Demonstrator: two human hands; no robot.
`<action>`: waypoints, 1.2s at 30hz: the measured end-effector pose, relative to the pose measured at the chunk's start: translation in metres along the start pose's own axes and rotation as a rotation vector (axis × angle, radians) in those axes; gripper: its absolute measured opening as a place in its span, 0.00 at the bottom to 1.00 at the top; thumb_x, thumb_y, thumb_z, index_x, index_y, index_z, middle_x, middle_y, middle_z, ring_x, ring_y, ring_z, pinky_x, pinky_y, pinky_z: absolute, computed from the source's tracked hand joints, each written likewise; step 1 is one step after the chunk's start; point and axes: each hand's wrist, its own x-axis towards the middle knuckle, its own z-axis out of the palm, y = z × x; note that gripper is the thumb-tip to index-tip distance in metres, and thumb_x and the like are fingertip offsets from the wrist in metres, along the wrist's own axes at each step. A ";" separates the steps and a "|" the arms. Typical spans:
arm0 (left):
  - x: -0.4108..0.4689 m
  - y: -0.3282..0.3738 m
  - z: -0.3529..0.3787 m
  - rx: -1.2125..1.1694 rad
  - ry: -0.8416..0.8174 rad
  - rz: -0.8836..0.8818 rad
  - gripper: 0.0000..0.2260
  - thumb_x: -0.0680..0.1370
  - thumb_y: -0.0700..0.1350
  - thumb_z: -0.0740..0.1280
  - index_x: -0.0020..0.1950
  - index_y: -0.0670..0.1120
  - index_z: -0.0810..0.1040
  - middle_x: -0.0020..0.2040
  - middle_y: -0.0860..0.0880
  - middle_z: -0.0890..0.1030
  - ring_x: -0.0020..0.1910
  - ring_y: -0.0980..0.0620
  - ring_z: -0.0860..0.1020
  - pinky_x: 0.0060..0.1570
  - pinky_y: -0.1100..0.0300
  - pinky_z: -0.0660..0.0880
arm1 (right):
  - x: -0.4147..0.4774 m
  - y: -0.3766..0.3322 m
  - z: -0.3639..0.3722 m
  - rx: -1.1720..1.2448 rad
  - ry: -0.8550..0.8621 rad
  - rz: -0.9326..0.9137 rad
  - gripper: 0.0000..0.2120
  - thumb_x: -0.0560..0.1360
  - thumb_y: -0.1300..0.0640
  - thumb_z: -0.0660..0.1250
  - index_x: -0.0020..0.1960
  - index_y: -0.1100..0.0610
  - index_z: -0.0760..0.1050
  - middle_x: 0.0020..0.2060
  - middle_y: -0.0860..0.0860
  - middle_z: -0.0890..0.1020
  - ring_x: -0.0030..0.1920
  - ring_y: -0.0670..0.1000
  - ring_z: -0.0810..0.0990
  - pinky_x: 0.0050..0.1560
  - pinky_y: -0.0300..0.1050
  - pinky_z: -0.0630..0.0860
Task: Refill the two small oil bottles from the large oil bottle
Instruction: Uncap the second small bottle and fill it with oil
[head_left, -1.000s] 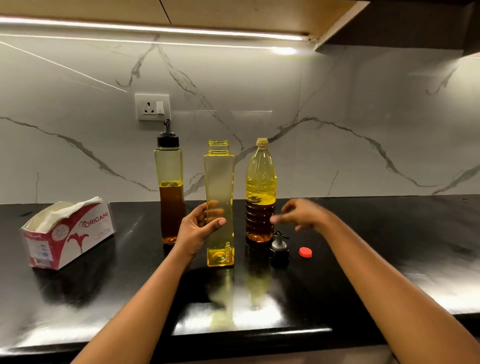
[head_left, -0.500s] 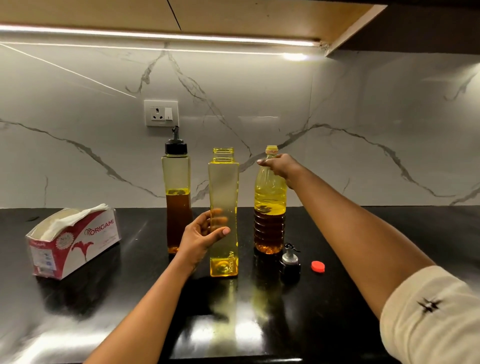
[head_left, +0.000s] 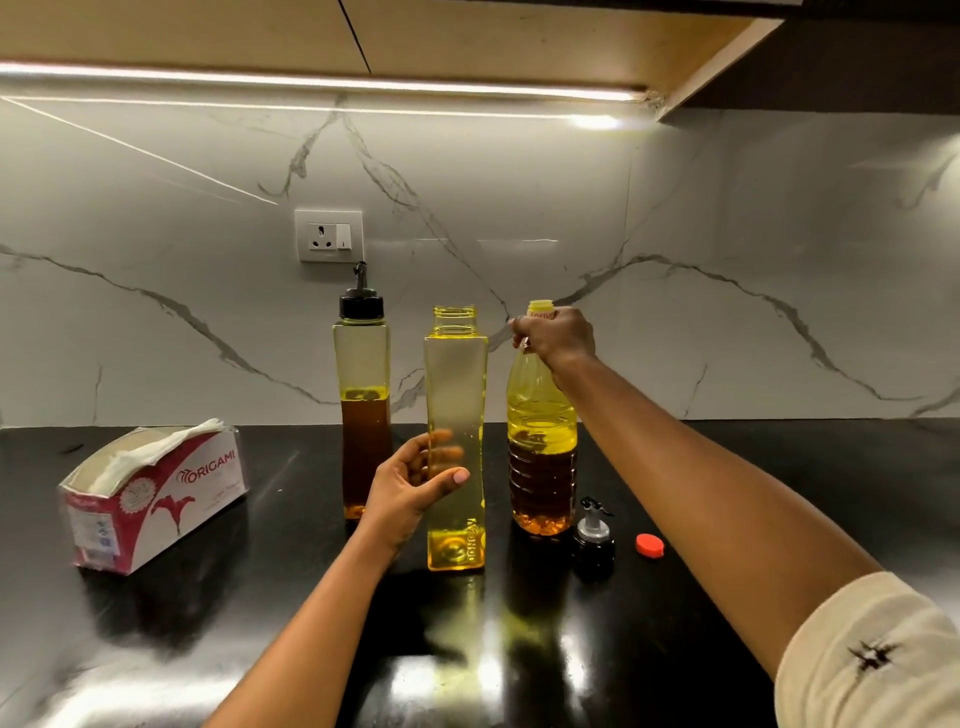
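Left hand (head_left: 410, 486) is wrapping around the uncapped small bottle (head_left: 455, 441) on the table (head_left: 727, 519), right hand (head_left: 555, 335) is gripping the big oil bottle (head_left: 542, 441) at its neck.

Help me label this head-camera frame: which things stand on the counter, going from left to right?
tissue box → capped oil bottle → open square bottle, held by the left hand → large oil bottle, gripped at the neck by the right hand → pourer cap → red cap
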 end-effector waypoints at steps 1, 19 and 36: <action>-0.001 0.001 -0.001 0.002 0.000 -0.001 0.39 0.51 0.63 0.81 0.59 0.50 0.77 0.51 0.48 0.84 0.52 0.52 0.82 0.47 0.66 0.78 | -0.003 -0.002 0.000 -0.032 -0.003 -0.030 0.12 0.69 0.46 0.71 0.31 0.52 0.77 0.37 0.50 0.84 0.40 0.51 0.82 0.47 0.49 0.80; -0.020 0.007 -0.007 -0.032 0.007 0.007 0.40 0.52 0.60 0.82 0.60 0.47 0.77 0.52 0.44 0.84 0.53 0.48 0.82 0.47 0.64 0.78 | -0.022 -0.056 -0.008 -0.560 0.033 -0.687 0.13 0.72 0.48 0.67 0.41 0.58 0.80 0.39 0.57 0.84 0.42 0.58 0.81 0.43 0.46 0.76; -0.019 0.006 -0.007 -0.002 0.004 0.011 0.39 0.53 0.62 0.81 0.60 0.48 0.78 0.53 0.44 0.83 0.53 0.49 0.82 0.47 0.63 0.78 | -0.020 -0.059 -0.012 -0.676 0.051 -1.030 0.08 0.70 0.55 0.69 0.38 0.60 0.79 0.34 0.57 0.82 0.33 0.57 0.80 0.35 0.42 0.70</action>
